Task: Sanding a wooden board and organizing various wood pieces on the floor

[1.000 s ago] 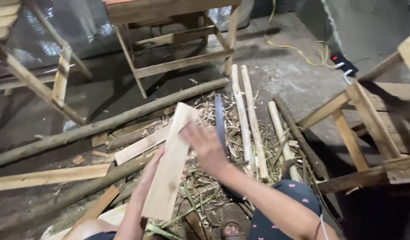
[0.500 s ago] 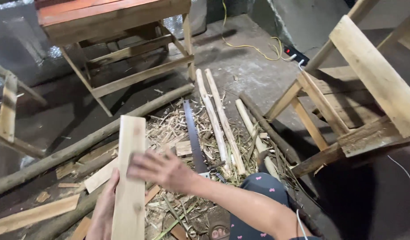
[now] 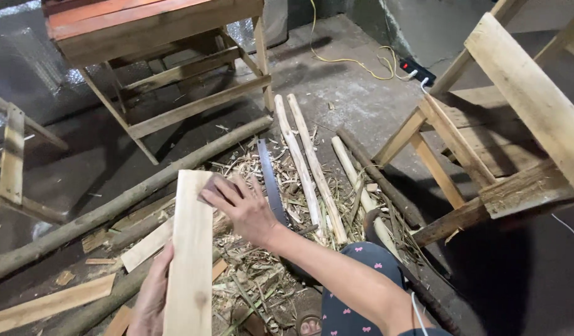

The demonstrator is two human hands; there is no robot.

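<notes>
The plank point(image 3: 190, 249), tilted a second ago, is now held upright at lower left by the left hand point(image 3: 151, 297), clasped on its edge. The right hand point(image 3: 246, 208) is pressed on a sanding pad point(image 3: 213, 186) near its top, so sanding is judged under way. A saw point(image 3: 269, 180) and peeled sticks point(image 3: 302, 162) are strewn over the concrete floor point(image 3: 337, 99); wooden frames point(image 3: 175, 81) are seen above.

we lose the lower end of the pale plank point(image 3: 190, 261) at the bottom edge of the frame, and the left hand point(image 3: 151, 298) sits mostly behind it, fingers out of sight. the small dark pad point(image 3: 211, 186) under the right hand point(image 3: 246, 211) is half covered. the saw point(image 3: 271, 186) handle hides under the forearm. the orange-topped stool point(image 3: 144, 31) is cut off at the top edge.
</notes>
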